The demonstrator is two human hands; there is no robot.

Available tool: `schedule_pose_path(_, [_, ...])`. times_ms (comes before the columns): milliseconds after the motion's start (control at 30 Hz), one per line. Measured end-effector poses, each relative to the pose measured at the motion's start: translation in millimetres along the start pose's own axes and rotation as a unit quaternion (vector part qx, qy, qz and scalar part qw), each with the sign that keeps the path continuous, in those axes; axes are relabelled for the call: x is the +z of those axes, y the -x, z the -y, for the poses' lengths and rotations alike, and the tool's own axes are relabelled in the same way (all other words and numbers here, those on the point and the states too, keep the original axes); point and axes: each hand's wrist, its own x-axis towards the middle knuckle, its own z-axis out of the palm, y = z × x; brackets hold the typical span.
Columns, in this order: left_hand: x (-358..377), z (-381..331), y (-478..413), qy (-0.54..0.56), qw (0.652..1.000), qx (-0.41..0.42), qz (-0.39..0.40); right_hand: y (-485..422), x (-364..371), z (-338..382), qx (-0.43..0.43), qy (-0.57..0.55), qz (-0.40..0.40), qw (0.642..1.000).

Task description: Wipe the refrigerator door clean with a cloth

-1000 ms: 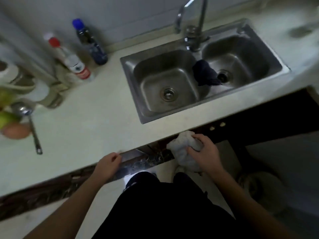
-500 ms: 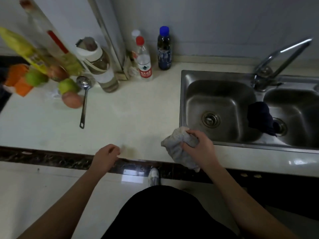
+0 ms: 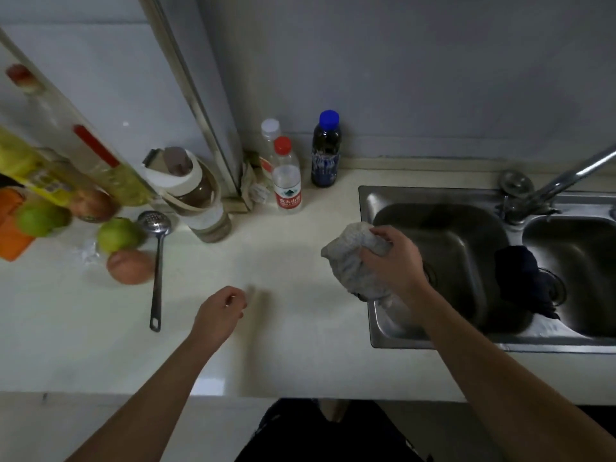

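Note:
My right hand [image 3: 395, 261] is closed around a crumpled grey-white cloth [image 3: 353, 258], held above the counter at the left rim of the steel sink [image 3: 376, 338]. My left hand [image 3: 220, 310] hovers over the pale countertop [image 3: 283, 355] with fingers loosely curled and nothing in it. A tall white panel with a metal edge [image 3: 186, 85] rises at the back left; I cannot tell whether it is the refrigerator door.
Three bottles [image 3: 286, 176] stand at the back wall beside a lidded jar [image 3: 196, 198]. A slotted ladle [image 3: 156, 261], apples [image 3: 120, 233] and oil bottles [image 3: 50, 168] crowd the left. A dark rag [image 3: 523, 278] hangs on the sink divider under the faucet [image 3: 563, 181].
The view swung left and up from the sink toward the counter's left end. My right hand rose with the cloth from below the counter edge to above the sink rim. My left hand left the edge.

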Motion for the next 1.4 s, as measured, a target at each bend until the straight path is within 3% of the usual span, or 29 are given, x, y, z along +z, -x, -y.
schedule_pose_path(300, [3.4, -14.9, -41.6, 0.023, 0.999, -0.025, -0.026, -150.7, 43.4, 13.3, -0.035, 0.048, 0.039, 0.997])
schedule_pose_path(467, [8.9, -13.3, -53.7, 0.002, 0.999, -0.036, -0.017, -178.9, 62.1, -4.8, -0.095, 0.196, 0.134, 0.967])
schedule_pose_path(633, [8.7, -17.3, -52.9, 0.004, 0.998, -0.051, -0.021, -159.0, 50.8, -6.9, -0.128, 0.246, 0.028, 0.960])
schedule_pose_path(967, [16.8, -15.3, -30.7, 0.011, 0.995, -0.088, -0.039, -175.8, 57.7, -15.6, -0.174, 0.287, 0.086, 0.938])
schedule_pose_path(1133, [23.2, -6.6, -10.0, 0.036, 0.993, -0.102, -0.054, -148.6, 54.5, -13.8, -0.188, 0.297, 0.008, 0.936])
schedule_pose_path(1400, [30.2, 10.9, 33.1, 0.045, 0.990, -0.116, -0.073, -143.9, 37.9, -7.4, -0.118, 0.199, 0.195, 0.953])
